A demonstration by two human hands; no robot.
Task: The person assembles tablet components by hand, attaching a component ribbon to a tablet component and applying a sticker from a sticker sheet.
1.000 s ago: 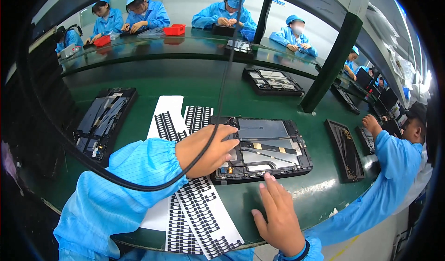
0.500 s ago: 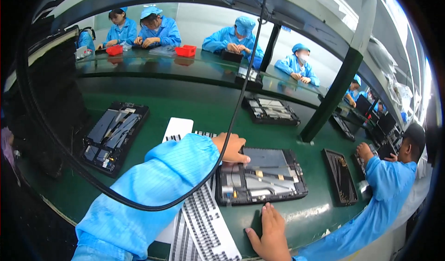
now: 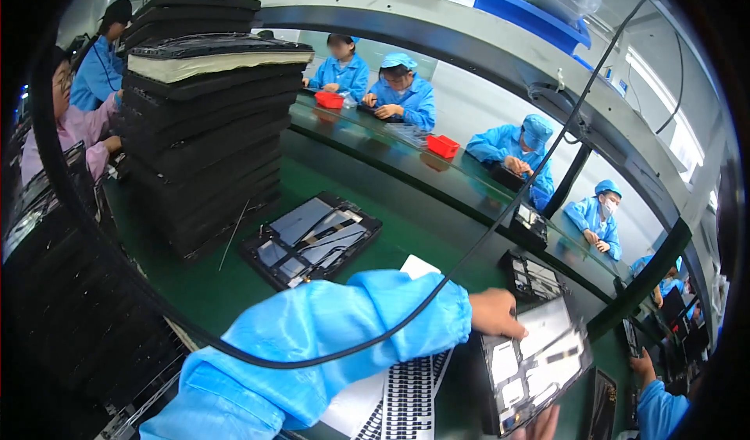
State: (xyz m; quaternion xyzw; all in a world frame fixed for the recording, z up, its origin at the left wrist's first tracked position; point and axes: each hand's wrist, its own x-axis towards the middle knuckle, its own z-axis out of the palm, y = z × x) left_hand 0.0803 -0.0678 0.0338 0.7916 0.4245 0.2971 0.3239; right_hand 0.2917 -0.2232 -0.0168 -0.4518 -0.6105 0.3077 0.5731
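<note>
An opened tablet-like device (image 3: 539,354), its grey and silver inner parts bare in a black frame, is raised and tilted above the green bench. My left hand (image 3: 497,313) grips its upper left edge, thumb over the face and fingers behind. At its lower edge is my right hand (image 3: 539,424), partly hidden by the device and the picture's rim, with the device against its fingers. Under my left forearm lie white sheets (image 3: 410,393) with rows of black labels. A second opened device (image 3: 312,237) rests on the bench beyond my left sleeve.
A tall stack of black trays (image 3: 207,143) stands at the left. Another opened device (image 3: 535,274) lies behind my left hand. A black tray of small parts (image 3: 601,409) is at the right. A black cable (image 3: 437,292) hangs across the view. Co-workers sit beyond the bench.
The view has turned left, bringing the tray stack in. The opened device has come up off the bench and tilted. My right hand has gone from the bench top to its lower edge.
</note>
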